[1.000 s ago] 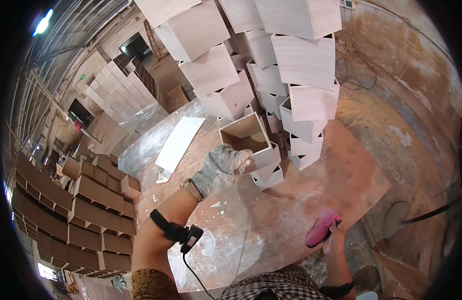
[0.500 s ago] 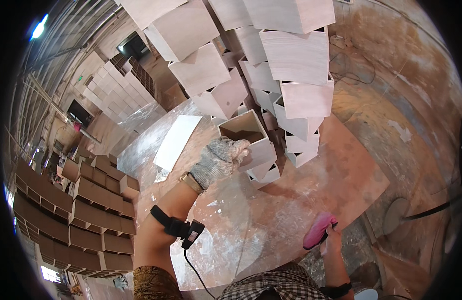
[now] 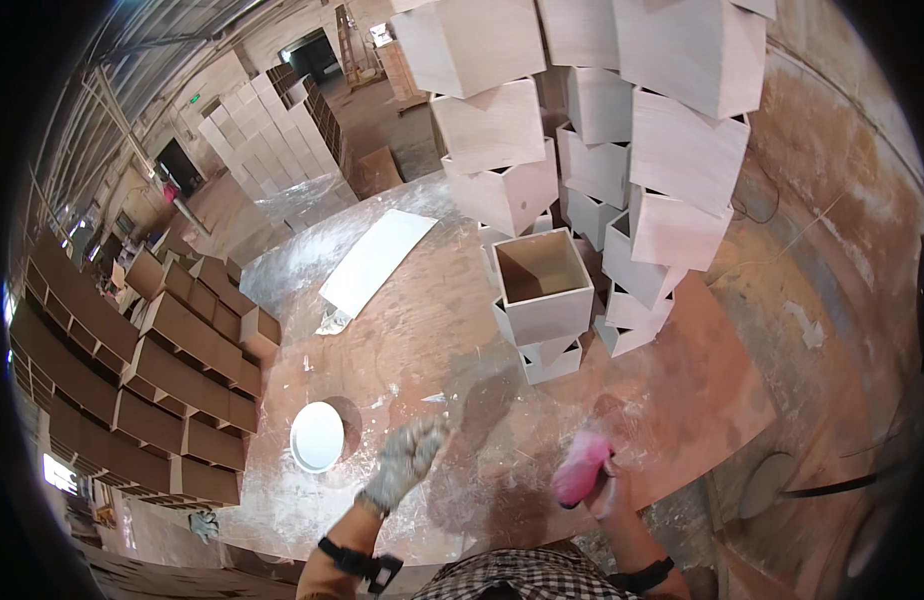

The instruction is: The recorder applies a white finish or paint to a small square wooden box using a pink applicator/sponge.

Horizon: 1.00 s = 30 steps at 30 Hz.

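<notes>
My left hand (image 3: pixel 410 464), in a grey-white work glove, hangs over the worn table near its front edge, apart from the boxes. Motion smears its fingers, so I cannot tell whether they hold anything. My right hand (image 3: pixel 604 492) is closed around a pink rounded pad with a dark edge (image 3: pixel 582 466), held above the table to the right. Beyond both hands, an open-topped pale wooden box (image 3: pixel 550 318) sits on top of a short stack, its inside bare. Left of my gloved hand stands a round white tub or lid (image 3: pixel 317 437).
Tall, uneven stacks of pale boxes (image 3: pixel 690 150) rise at the far right of the table (image 3: pixel 382 370). A white flat panel (image 3: pixel 380 262) lies at the back left. Brown open-fronted boxes (image 3: pixel 172 370) are piled left of the table. A stained wall (image 3: pixel 832 150) bounds the right side.
My left hand has let go of the open box and drawn back toward me. My right hand, with the pink pad, has moved left. The view has shifted, bringing the white round thing into sight.
</notes>
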Each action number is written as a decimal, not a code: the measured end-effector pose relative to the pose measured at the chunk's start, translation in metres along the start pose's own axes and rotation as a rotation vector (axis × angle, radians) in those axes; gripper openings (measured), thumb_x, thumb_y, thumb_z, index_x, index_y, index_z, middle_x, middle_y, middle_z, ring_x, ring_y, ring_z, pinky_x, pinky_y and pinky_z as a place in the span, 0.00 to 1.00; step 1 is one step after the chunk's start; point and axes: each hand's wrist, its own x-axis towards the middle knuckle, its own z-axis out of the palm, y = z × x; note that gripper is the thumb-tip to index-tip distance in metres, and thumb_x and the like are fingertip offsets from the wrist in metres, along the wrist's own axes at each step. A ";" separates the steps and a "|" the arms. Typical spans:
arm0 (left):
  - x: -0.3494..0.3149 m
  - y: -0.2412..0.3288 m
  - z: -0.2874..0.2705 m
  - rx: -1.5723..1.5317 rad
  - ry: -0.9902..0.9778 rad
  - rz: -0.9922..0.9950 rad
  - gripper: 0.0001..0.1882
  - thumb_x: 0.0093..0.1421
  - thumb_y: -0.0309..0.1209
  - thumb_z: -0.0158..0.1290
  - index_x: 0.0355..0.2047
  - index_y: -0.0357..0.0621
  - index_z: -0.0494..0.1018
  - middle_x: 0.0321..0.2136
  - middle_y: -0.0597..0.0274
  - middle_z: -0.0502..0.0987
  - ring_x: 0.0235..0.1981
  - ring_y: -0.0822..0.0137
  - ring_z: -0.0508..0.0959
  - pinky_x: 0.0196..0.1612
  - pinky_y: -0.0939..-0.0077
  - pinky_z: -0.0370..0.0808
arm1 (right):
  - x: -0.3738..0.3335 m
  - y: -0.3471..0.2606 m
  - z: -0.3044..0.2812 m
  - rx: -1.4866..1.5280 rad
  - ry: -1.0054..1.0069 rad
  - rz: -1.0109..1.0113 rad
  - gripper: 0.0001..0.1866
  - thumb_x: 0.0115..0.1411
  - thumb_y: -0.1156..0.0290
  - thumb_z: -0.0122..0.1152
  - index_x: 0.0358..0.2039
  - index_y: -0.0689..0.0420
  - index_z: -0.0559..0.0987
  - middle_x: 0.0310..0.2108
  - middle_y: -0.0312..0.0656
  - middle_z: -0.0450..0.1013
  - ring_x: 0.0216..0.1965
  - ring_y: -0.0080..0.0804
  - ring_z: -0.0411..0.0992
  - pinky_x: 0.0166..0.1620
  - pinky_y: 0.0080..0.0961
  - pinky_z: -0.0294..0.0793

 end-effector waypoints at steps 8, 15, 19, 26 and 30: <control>-0.157 -0.076 -0.045 0.145 0.091 -0.143 0.10 0.58 0.35 0.53 0.36 0.43 0.74 0.27 0.59 0.78 0.31 0.67 0.78 0.36 0.76 0.74 | 0.007 0.083 0.052 -0.256 -0.147 0.354 0.25 0.57 0.65 0.56 0.53 0.60 0.63 0.48 0.42 0.67 0.50 0.36 0.66 0.55 0.37 0.63; -0.219 -0.118 -0.117 -0.022 0.414 -0.314 0.10 0.57 0.31 0.54 0.36 0.38 0.75 0.29 0.60 0.78 0.32 0.72 0.76 0.38 0.77 0.73 | -0.009 0.162 0.087 -0.172 -0.040 0.400 0.26 0.57 0.66 0.56 0.53 0.60 0.62 0.49 0.42 0.66 0.52 0.36 0.64 0.56 0.38 0.62; -0.257 -0.150 -0.174 0.083 0.529 -0.330 0.10 0.57 0.31 0.52 0.37 0.37 0.74 0.31 0.59 0.78 0.33 0.71 0.75 0.38 0.77 0.72 | -0.017 0.214 0.120 -0.275 0.006 0.443 0.23 0.59 0.62 0.52 0.53 0.57 0.64 0.49 0.43 0.67 0.51 0.37 0.65 0.55 0.41 0.63; -0.275 -0.147 -0.271 0.154 0.360 -0.237 0.19 0.57 0.41 0.47 0.43 0.43 0.72 0.35 0.55 0.77 0.35 0.62 0.76 0.39 0.72 0.72 | -0.014 0.292 0.100 -0.179 -0.591 0.728 0.11 0.59 0.61 0.45 0.38 0.51 0.69 0.30 0.36 0.67 0.32 0.28 0.66 0.37 0.27 0.70; -0.259 -0.142 -0.269 0.056 0.379 -0.268 0.20 0.58 0.44 0.45 0.45 0.46 0.71 0.32 0.54 0.77 0.33 0.58 0.76 0.37 0.69 0.71 | -0.013 0.321 0.117 -0.167 -0.182 0.578 0.19 0.58 0.69 0.52 0.50 0.59 0.67 0.41 0.43 0.71 0.35 0.31 0.70 0.41 0.36 0.71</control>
